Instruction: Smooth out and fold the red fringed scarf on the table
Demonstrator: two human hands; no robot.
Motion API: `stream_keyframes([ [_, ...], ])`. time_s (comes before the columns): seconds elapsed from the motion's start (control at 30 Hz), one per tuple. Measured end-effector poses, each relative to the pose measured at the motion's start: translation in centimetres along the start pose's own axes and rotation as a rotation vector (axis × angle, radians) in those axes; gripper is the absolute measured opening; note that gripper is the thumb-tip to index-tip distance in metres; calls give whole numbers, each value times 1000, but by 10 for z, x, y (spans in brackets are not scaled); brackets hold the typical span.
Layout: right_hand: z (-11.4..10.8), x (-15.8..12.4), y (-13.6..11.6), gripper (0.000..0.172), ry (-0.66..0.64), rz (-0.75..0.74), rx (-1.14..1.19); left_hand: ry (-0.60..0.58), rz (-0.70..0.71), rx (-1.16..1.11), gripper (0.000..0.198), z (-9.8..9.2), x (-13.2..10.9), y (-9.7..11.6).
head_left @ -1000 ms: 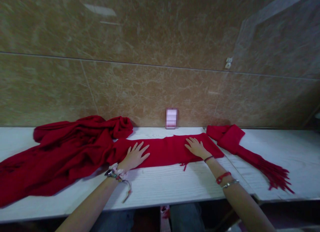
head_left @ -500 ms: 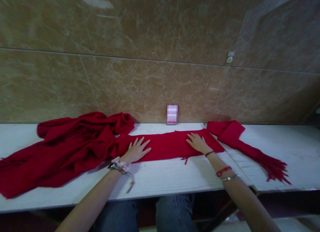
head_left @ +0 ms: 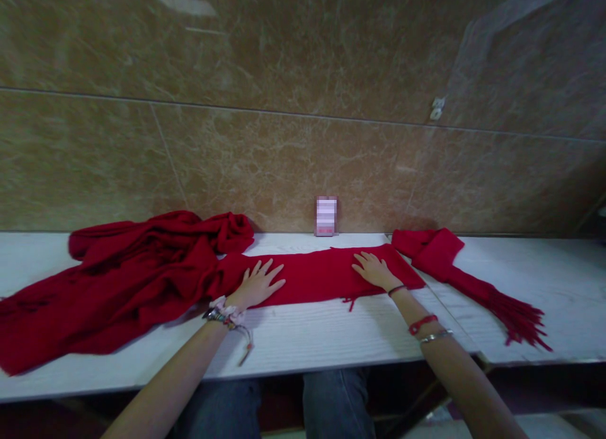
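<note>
A red scarf [head_left: 317,276] lies folded into a flat strip across the white table, with a few fringe threads poking out at its front edge. My left hand [head_left: 255,286] rests palm down on the strip's left part, fingers spread. On the right part my right hand [head_left: 375,272] also lies flat, fingers apart. Left of the strip is a large crumpled heap of red cloth [head_left: 156,287]; it meets the strip, and I cannot tell if they are one piece. A narrow red scarf end with a fringe [head_left: 473,284] lies to the right.
The white table [head_left: 303,338] runs along a brown marbled wall [head_left: 284,168]. A small card or box with a blurred face [head_left: 326,216] leans upright there. A seam divides the tabletop on the right, and a small white fitting [head_left: 436,108] is on the wall.
Both hands stay flat in the same places on the red scarf. Only the person's leg under the table has shifted slightly to the right.
</note>
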State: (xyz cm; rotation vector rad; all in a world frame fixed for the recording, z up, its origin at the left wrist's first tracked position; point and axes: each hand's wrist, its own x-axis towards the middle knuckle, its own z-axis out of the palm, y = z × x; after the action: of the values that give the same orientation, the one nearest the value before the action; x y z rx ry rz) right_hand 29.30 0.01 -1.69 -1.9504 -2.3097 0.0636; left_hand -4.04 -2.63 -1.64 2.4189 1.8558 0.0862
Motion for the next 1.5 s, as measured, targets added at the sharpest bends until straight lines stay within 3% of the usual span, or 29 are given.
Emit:
stream_keyframes([
  [1.13, -4, 10, -4, 49, -67, 17, -7, 6, 15, 15, 55, 0, -1, 2],
  [1.4, -2, -2, 12, 48, -80, -47, -82, 35, -128, 55, 55, -5, -6, -8],
  [1.5, -10, -1, -1, 49, -16, -19, -103, 55, -125, 65, 54, -9, -2, 2],
])
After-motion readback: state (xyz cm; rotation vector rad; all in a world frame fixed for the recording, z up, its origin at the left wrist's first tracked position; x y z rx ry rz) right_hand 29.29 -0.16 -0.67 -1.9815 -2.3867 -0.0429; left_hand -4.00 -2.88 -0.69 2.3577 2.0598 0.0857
